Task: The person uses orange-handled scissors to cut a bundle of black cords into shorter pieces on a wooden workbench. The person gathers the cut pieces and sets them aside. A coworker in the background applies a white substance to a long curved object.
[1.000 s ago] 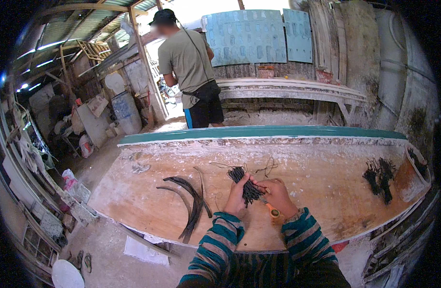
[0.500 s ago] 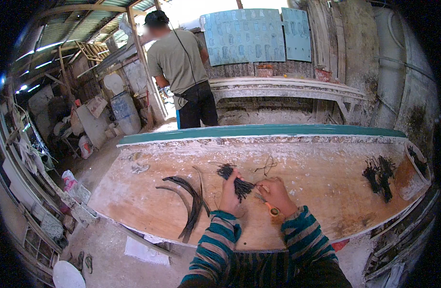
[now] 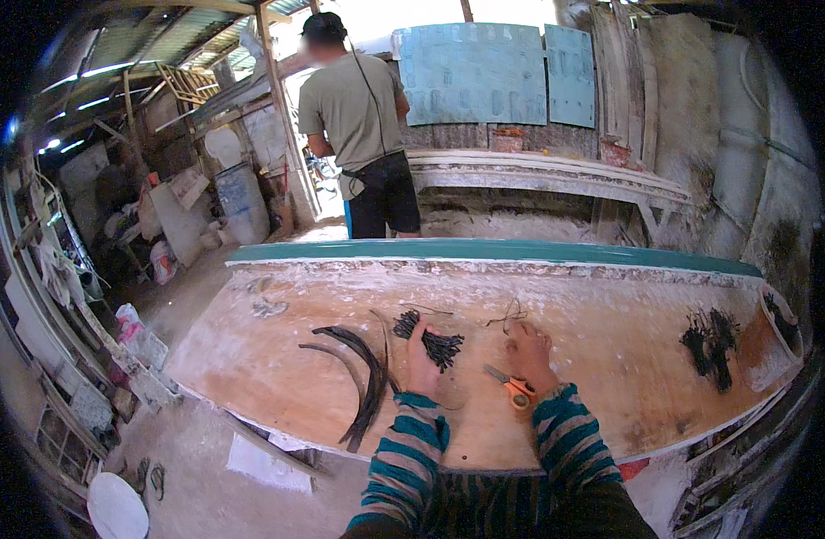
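My left hand [image 3: 421,361] is closed around a bundle of thin black strips [image 3: 438,344], whose ends fan out on both sides of the fingers. To the right, my right hand [image 3: 530,353] is lowered to the table, fingers bent and slightly apart. Its fingertips are at a loose tangle of thin dark string [image 3: 507,314], and the tips themselves are partly hidden. Scissors with orange handles [image 3: 519,393] lie just beside that hand's wrist. Several long, curved black strips [image 3: 369,386] rest on the table left of my left hand.
The wooden table [image 3: 251,368] has a teal board [image 3: 493,251] along its far edge. Further black bundles [image 3: 710,346] lie at the right, beside a tipped container [image 3: 761,338]. A person [image 3: 359,117] stands beyond the table, near a whitish bench [image 3: 556,171].
My right hand has moved away from the bundle's end to the dark string farther up the table. The left hand still grips the bundle. The view has shifted slightly.
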{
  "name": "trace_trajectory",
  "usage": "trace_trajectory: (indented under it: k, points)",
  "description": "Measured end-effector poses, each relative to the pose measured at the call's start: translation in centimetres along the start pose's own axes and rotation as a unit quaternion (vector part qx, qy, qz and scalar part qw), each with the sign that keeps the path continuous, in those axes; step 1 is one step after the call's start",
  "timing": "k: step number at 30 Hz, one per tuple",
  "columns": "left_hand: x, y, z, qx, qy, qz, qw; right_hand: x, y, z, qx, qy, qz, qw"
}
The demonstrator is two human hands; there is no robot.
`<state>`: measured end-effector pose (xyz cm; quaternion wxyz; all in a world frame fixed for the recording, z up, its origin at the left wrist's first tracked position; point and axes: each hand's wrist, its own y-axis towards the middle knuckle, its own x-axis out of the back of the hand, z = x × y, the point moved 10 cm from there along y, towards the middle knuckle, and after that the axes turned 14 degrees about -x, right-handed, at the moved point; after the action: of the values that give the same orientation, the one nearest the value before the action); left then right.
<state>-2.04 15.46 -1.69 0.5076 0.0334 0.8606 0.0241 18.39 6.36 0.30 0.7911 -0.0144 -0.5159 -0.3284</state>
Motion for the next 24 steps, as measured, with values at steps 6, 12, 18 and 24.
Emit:
trace_trajectory:
  k: [6,12,18,24]
  points:
    - [-0.4,-0.5,1.6,0.039,-0.003,0.005,0.999,-1.1,0.5,1.4,0.035,-0.031,0.000,0.999]
    - [-2.6,-2.3,3.0,0.101,0.030,0.052,0.993,0.2,0.4,-0.1,0.046,0.076,-0.030,0.996]
    - [-1.3,-1.8,7.1,0.181,0.029,0.119,0.976,3.3,1.1,-3.0,-0.062,0.377,-0.099,0.919]
    - [-3.5,-2.8,7.7,0.209,0.067,0.144,0.965,4.3,0.4,-0.1,0.032,0.434,-0.070,0.898]
